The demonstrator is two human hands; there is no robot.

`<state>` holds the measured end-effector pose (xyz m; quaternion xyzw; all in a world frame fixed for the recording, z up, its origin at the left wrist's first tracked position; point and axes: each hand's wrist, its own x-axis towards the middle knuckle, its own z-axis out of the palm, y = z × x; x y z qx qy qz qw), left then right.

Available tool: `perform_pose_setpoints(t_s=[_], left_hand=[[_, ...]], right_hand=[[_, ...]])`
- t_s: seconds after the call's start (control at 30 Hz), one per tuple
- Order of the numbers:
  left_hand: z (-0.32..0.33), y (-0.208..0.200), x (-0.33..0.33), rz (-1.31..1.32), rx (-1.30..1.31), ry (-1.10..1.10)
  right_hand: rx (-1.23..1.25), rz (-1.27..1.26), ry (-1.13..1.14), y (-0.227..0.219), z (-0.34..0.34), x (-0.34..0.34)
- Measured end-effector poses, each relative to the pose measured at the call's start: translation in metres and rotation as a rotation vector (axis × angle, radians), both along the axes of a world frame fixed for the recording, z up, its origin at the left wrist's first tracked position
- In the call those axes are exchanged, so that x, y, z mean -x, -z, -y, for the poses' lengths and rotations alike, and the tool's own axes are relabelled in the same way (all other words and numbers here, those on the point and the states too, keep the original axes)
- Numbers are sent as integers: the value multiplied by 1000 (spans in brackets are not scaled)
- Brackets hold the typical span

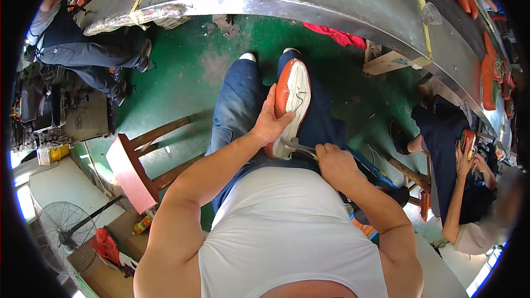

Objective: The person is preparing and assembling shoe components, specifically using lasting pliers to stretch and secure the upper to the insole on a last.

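Note:
An orange-red shoe (296, 91) lies across my thighs with its whitish sole turned up and its toe pointing away from me. Dark line markings show on the sole. My left hand (274, 120) grips the shoe's left side, thumb over the sole and fingers along the upper. Close to my waist, my right hand (335, 164) is closed around the handle of a grey metal tool that looks like pincers (297, 145). Its curved head rests at the heel end of the sole. The exact shape of its jaws is too small to tell.
A long metal-edged conveyor bench (232, 4) runs ahead, carrying orange shoes (489, 80) at the right. A wooden stool (131, 174) and a fan (66, 234) stand left. One co-worker (94, 58) stands far left; another (458, 182) sits right, holding a shoe.

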<state>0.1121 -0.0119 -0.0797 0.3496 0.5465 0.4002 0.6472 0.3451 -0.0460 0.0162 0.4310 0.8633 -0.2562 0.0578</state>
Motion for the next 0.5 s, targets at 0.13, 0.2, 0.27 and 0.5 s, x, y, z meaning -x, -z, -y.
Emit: perform_pose_setpoints(t_s=[0.13, 0.2, 0.27, 0.5], left_hand=[[4, -21, -6, -428, -58, 112], [13, -23, 0, -555, -145, 265], [35, -22, 14, -434, -114, 326], [43, -12, 13, -390, -77, 229]], right_hand=[[476, -68, 43, 9, -19, -16], [1084, -119, 162, 20, -48, -28], [1211, -124, 159, 38, -59, -38], [1138, -110, 256, -5, -74, -33]])
